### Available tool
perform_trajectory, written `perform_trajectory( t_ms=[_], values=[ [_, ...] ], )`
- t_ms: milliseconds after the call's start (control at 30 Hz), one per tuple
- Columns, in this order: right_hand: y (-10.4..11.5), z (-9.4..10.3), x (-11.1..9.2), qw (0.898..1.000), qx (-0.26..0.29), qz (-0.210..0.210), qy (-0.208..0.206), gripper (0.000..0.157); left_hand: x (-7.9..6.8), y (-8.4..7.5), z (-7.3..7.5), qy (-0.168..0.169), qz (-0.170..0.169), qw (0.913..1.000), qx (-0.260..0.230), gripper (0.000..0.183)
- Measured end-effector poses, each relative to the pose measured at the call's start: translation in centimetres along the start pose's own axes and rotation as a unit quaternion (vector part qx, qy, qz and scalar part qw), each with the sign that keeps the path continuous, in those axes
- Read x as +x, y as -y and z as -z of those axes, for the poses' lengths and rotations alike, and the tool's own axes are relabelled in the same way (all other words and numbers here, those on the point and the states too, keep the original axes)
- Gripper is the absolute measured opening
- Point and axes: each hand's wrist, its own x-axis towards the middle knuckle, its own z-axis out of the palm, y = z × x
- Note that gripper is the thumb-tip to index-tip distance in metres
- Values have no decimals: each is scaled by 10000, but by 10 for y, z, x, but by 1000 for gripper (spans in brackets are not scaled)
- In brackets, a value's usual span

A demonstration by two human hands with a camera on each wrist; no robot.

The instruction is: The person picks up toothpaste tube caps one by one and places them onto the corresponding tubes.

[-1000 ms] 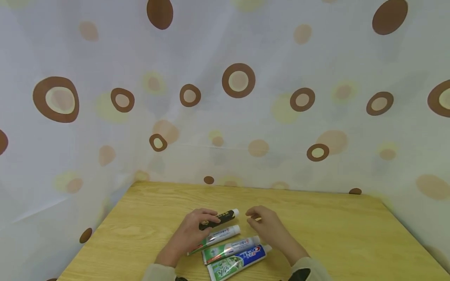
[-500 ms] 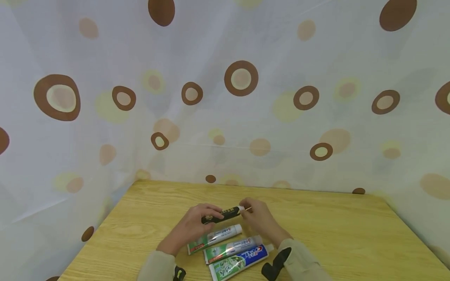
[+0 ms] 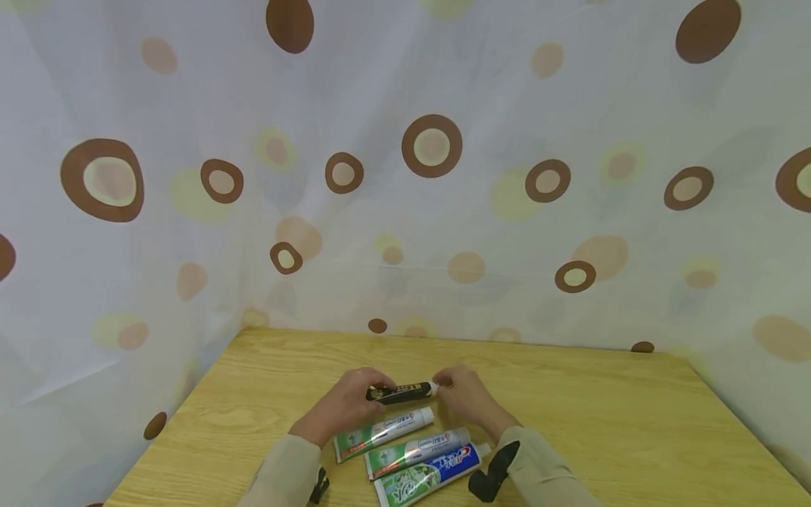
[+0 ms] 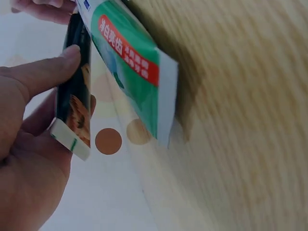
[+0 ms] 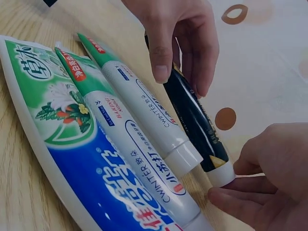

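Observation:
A black toothpaste tube (image 3: 405, 392) with a white cap (image 5: 222, 175) lies crosswise between the two hands. My left hand (image 3: 350, 403) grips its body near the flat end, thumb on the near side, as the left wrist view also shows. At the other end my right hand (image 3: 467, 398) pinches the white cap between fingertips and thumb. Nearer to me lie two green-and-white toothpaste tubes, the upper tube (image 3: 384, 433) and the lower tube (image 3: 416, 452). Closest to me is a blue-and-green toothpaste tube (image 3: 431, 476). All the caps point right.
The wooden table (image 3: 602, 422) runs back to a white curtain (image 3: 481, 84) with brown dots and rings, which also hangs along the left side. Black straps show at both wrists, below beige sleeves (image 3: 285, 468).
My right hand has come in from the right to the black tube's cap. The black tube rose a little in my left hand, then sank slightly. The other tubes stay put.

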Motion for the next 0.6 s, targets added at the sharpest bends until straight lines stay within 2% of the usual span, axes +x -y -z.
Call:
perform_trajectory(
  t_ms=[200,400,533,600],
  values=[
    [-2,-3,0,9998,26,-62,171,30,5,2,-3,291,318,9990,104,37],
    [-2,1,-4,9984,-149,99,541,39,8,6,-8,586,351,9974,240,44],
    [-3,8,-8,9956,-230,233,879,47,3,10,-8,618,382,9974,0,51],
    [-6,13,-11,9945,-148,140,1032,49,-1,12,-6,599,487,9969,-166,54]
  ],
)
